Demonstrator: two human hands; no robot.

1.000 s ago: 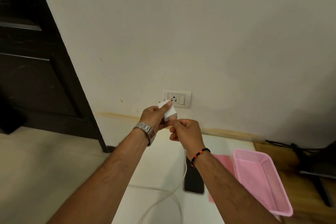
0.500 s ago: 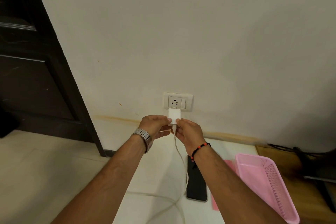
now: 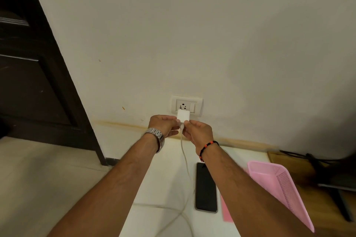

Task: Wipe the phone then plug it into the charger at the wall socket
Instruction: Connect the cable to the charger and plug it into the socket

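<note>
A white charger block (image 3: pixel 183 115) sits against the lower part of the white wall socket (image 3: pixel 186 105), low on the wall. My left hand (image 3: pixel 163 125) pinches its left side and my right hand (image 3: pixel 198 131) pinches its right side and the cable plug. The white cable (image 3: pixel 184 152) hangs from the block down to the white surface. The black phone (image 3: pixel 205 186) lies face up on that surface below my right wrist, apart from both hands. The cable's far end is out of view.
A pink plastic basket (image 3: pixel 279 186) stands tilted to the right of the phone, with a pink cloth (image 3: pixel 227 211) beside it. A dark door (image 3: pixel 28 63) fills the left. Black cables and a stand (image 3: pixel 327 179) lie at the far right.
Both hands turned the charger block from a tilted hold below the socket to upright and brought it up against the socket. The view has shifted closer.
</note>
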